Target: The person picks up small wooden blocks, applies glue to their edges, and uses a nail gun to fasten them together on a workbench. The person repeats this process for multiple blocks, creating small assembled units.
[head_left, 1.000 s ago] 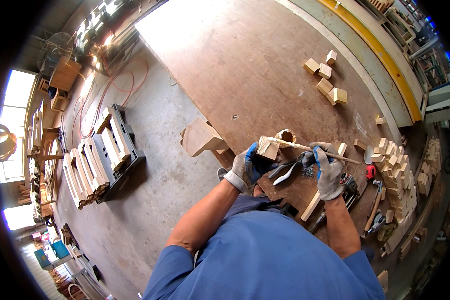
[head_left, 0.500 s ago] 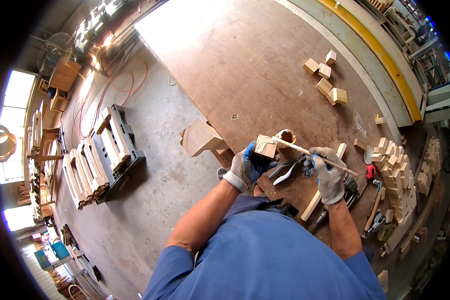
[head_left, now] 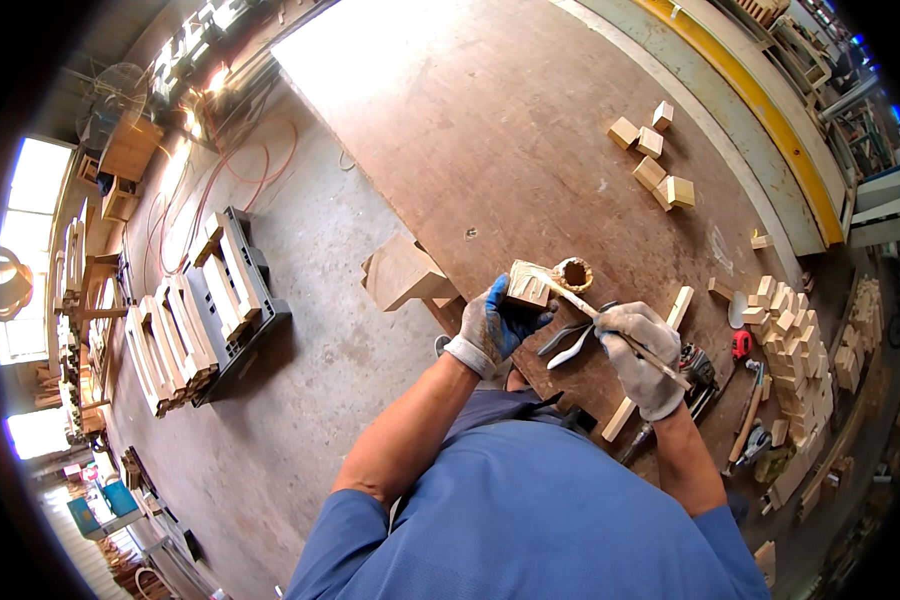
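My left hand, in a grey glove with blue finger patches, holds a wooden block above the near edge of the brown table. Pale streaks, apparently glue, show on the block's upper face. In a like glove, my right hand grips a thin wooden stick whose whitish tip lies against that face. Just beyond the block stands a small round cup with a crusted rim. Beneath and between my hands lies a tool with black and white handles, its far end hidden by my right hand.
Several wooden blocks sit on the far right of the table. A wood strip, a power drill, a red tape measure, a hammer and stacked blocks are at right. A wooden piece juts out left of the table.
My right hand has moved left and nearer the block, bringing the stick's tip across its upper face. The block has tilted slightly, and more pale streaks show on it.
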Tool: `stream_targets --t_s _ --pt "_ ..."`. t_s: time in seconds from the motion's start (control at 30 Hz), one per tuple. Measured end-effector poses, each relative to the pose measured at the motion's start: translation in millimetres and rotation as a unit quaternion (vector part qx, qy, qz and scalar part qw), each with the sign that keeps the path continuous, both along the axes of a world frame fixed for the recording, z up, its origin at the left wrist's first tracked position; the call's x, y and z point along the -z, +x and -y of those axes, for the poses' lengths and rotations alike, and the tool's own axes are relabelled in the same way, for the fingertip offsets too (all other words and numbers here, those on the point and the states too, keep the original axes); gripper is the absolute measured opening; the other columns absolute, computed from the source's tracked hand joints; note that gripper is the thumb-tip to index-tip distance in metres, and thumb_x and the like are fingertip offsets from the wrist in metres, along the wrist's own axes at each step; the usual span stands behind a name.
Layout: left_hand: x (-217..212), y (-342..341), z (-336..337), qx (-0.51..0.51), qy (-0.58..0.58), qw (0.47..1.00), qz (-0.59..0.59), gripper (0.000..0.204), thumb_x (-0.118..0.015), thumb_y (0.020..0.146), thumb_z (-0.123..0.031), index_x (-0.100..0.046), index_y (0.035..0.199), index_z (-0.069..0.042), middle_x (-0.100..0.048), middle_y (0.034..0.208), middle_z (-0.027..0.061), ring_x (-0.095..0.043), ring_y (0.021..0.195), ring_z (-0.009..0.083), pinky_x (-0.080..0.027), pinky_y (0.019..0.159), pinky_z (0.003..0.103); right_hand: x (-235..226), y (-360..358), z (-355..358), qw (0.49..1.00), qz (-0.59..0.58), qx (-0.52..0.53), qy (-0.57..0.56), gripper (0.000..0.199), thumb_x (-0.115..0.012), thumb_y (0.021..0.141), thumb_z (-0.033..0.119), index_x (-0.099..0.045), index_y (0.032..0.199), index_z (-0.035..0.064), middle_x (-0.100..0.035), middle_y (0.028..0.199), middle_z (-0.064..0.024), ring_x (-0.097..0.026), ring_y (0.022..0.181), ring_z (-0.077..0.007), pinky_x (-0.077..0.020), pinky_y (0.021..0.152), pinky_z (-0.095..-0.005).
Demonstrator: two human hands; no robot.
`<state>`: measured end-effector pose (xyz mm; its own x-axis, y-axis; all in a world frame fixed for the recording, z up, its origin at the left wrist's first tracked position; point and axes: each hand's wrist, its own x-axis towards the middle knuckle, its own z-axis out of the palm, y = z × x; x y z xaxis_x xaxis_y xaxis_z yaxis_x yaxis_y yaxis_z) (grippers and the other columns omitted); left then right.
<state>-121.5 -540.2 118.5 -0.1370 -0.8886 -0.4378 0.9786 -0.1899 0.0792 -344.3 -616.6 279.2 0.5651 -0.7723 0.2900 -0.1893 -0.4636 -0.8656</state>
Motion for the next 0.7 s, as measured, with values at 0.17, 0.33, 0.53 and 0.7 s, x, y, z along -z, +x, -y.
stream_targets --t_s 0.17,0.33,0.53,0.7 --pt "-1 -1 1 -0.010 0.024 1.000 0.013 0.054 -0.050 0.110 -0.042 -0.055 0.145 0.000 -0.068 0.132 0.0228 -0.068 0.119 0.0423 -0.059 0.099 0.057 -1 0 -3 0.998 -0.008 -0.064 0.024 0.012 -0.065 0.085 -0.004 -0.073 0.095 -0.0018 -0.072 0.091 -0.0158 -0.073 0.083 -0.0263 -0.0595 0.073 -0.0351" --pt "-8 2 1 -0.005 -0.014 1.000 0.015 0.054 -0.045 0.111 -0.041 -0.055 0.145 0.000 -0.069 0.131 0.0229 -0.068 0.119 0.0420 -0.059 0.099 0.057 -6 4 2 1.000 -0.010 -0.024 -0.016 0.012 -0.065 0.085 -0.005 -0.072 0.094 -0.0031 -0.073 0.091 -0.0173 -0.073 0.081 -0.0278 -0.0597 0.073 -0.0359" --pt "-4 1 2 -0.010 0.025 0.999 0.018 0.055 -0.045 0.111 -0.042 -0.054 0.145 0.000 -0.065 0.138 0.0244 -0.067 0.121 0.0437 -0.058 0.100 0.056 -10 -1 -3 0.995 -0.027 -0.089 0.026 0.014 -0.066 0.084 -0.006 -0.074 0.095 -0.0029 -0.072 0.094 -0.0153 -0.073 0.084 -0.0251 -0.0584 0.075 -0.0341" --pt "1 4 -1 -0.008 0.008 1.000 0.021 0.056 -0.047 0.111 -0.042 -0.054 0.146 0.001 -0.064 0.138 0.0249 -0.066 0.123 0.0439 -0.056 0.104 0.058 -9 0 5 0.999 -0.014 -0.036 -0.018 0.011 -0.066 0.085 -0.007 -0.072 0.094 -0.0033 -0.073 0.092 -0.0169 -0.074 0.081 -0.0269 -0.0598 0.073 -0.0354"
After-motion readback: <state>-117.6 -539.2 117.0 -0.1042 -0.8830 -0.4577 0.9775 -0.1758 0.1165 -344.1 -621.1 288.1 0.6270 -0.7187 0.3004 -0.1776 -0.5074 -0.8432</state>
